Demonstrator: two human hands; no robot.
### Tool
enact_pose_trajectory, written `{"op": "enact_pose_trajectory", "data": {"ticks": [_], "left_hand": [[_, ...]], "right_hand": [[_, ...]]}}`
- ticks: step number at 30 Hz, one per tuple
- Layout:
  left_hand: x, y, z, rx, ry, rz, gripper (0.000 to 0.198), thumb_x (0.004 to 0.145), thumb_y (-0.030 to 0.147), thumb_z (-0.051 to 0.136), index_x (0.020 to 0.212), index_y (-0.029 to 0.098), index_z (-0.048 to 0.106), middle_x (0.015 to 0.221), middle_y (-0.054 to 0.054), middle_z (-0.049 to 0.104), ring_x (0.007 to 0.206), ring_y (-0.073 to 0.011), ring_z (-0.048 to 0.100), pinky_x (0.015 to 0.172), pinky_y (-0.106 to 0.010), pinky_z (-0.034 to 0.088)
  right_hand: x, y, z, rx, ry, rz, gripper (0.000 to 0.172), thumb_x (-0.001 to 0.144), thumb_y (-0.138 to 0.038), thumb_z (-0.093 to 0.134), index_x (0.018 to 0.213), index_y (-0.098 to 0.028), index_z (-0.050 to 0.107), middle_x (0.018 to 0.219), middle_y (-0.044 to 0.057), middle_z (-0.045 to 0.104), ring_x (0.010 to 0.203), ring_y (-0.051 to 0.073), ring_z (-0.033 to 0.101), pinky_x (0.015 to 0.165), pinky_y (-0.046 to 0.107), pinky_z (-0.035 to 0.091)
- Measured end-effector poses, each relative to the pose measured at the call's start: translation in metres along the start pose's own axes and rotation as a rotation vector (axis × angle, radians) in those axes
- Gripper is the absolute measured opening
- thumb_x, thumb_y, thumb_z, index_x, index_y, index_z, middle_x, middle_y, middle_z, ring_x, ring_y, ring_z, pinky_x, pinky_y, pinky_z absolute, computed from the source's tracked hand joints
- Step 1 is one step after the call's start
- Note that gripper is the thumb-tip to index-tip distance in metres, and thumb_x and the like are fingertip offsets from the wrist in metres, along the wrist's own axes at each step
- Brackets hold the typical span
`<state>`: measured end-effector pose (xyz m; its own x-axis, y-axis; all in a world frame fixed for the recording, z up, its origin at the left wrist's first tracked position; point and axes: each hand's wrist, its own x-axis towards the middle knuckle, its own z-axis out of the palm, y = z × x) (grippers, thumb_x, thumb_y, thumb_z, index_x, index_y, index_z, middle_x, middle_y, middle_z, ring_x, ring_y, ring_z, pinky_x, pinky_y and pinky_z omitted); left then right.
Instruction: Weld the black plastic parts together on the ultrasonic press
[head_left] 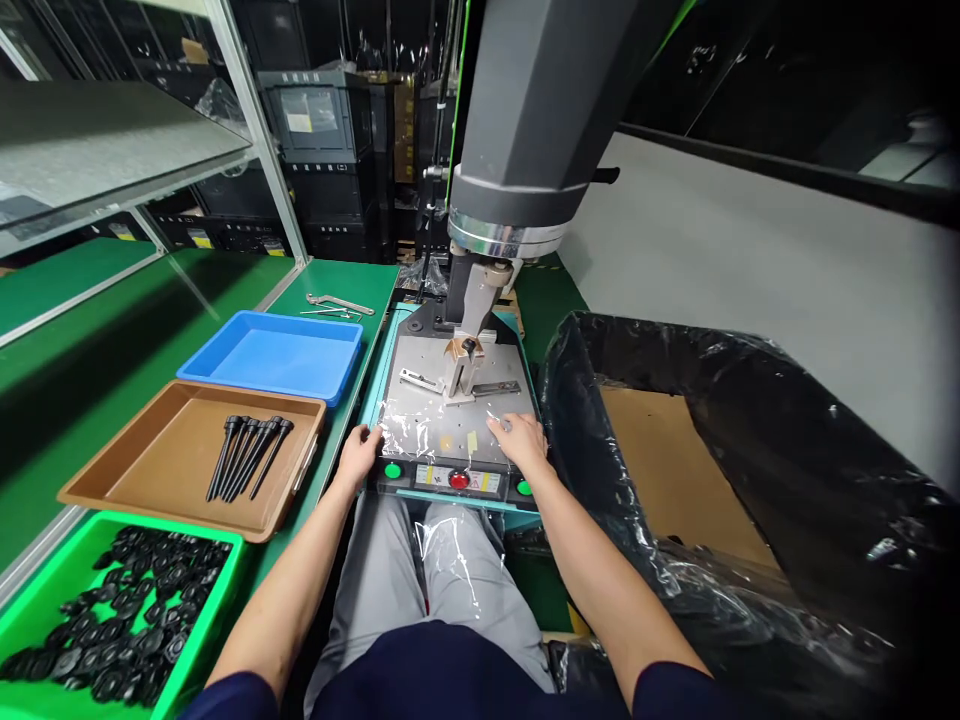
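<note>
My left hand (pixel 361 452) rests on the front left corner of the press machine base (pixel 420 400), just above the left green button (pixel 392 470). My right hand (pixel 519 443) lies at the front right corner, above the right green button (pixel 524 488). Both hands hold nothing, with fingers lying loosely on the plastic-covered plate. A red button (pixel 459 480) sits between them. The grey press head (pixel 525 120) stands over a small black part in the fixture (pixel 466 352).
On the green bench to the left lie a brown tray (pixel 150 470) with several black rods (pixel 251 455), a blue tray (pixel 277 352), and a green bin (pixel 45 590) of black round parts. A cardboard box lined with black plastic (pixel 675 470) stands at right. Metal tools (pixel 337 303) lie behind the blue tray.
</note>
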<state>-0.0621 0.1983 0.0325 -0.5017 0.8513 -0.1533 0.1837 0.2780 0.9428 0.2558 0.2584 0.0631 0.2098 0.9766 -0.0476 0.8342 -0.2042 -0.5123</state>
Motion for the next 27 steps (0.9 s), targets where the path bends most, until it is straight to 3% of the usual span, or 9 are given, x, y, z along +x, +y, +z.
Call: {"op": "enact_pose_trajectory", "data": {"ticks": [5, 9, 14, 21, 27], "left_hand": [[0.033, 0.02, 0.022, -0.052, -0.035, 0.029, 0.034, 0.061, 0.044, 0.075, 0.075, 0.015, 0.065, 0.071, -0.006, 0.068, 0.068, -0.0194, 0.063, 0.061, -0.027, 0.047], [0.04, 0.031, 0.024, -0.104, -0.052, 0.081, 0.027, 0.058, 0.038, 0.075, 0.069, 0.016, 0.063, 0.061, -0.001, 0.061, 0.054, -0.0126, 0.053, 0.051, -0.023, 0.04], [0.036, 0.039, 0.021, -0.21, -0.087, 0.138, 0.027, 0.062, 0.04, 0.072, 0.071, 0.017, 0.06, 0.068, -0.001, 0.063, 0.056, -0.0106, 0.053, 0.054, -0.022, 0.041], [0.029, 0.069, 0.016, -0.356, -0.105, 0.148, 0.029, 0.07, 0.042, 0.065, 0.078, 0.019, 0.05, 0.087, -0.007, 0.07, 0.068, -0.0129, 0.065, 0.063, -0.025, 0.05], [0.045, 0.118, 0.017, -0.379, -0.098, 0.168, 0.024, 0.073, 0.037, 0.062, 0.08, 0.02, 0.045, 0.071, -0.003, 0.067, 0.045, -0.009, 0.056, 0.044, -0.019, 0.04]], "right_hand": [[0.013, -0.013, 0.005, 0.307, -0.037, 0.094, 0.009, 0.064, -0.027, 0.069, 0.068, -0.02, 0.067, 0.086, 0.01, 0.067, 0.094, 0.031, 0.06, 0.076, 0.036, 0.044], [0.015, -0.011, 0.003, 0.571, -0.108, 0.065, 0.015, 0.059, -0.03, 0.067, 0.065, -0.02, 0.058, 0.064, 0.002, 0.062, 0.066, 0.02, 0.06, 0.058, 0.027, 0.042], [0.003, -0.015, -0.011, 0.907, -0.202, -0.018, 0.03, 0.057, -0.038, 0.068, 0.071, -0.02, 0.049, 0.074, 0.003, 0.066, 0.061, 0.015, 0.059, 0.049, 0.022, 0.04], [0.006, -0.043, -0.047, 1.16, -0.213, -0.115, 0.041, 0.057, -0.028, 0.07, 0.093, -0.019, 0.053, 0.08, 0.001, 0.067, 0.056, 0.011, 0.057, 0.041, 0.017, 0.032], [0.04, -0.068, -0.069, 1.149, -0.128, -0.07, 0.025, 0.068, -0.03, 0.071, 0.084, -0.018, 0.055, 0.07, 0.0, 0.064, 0.046, 0.008, 0.051, 0.036, 0.015, 0.029]]}}
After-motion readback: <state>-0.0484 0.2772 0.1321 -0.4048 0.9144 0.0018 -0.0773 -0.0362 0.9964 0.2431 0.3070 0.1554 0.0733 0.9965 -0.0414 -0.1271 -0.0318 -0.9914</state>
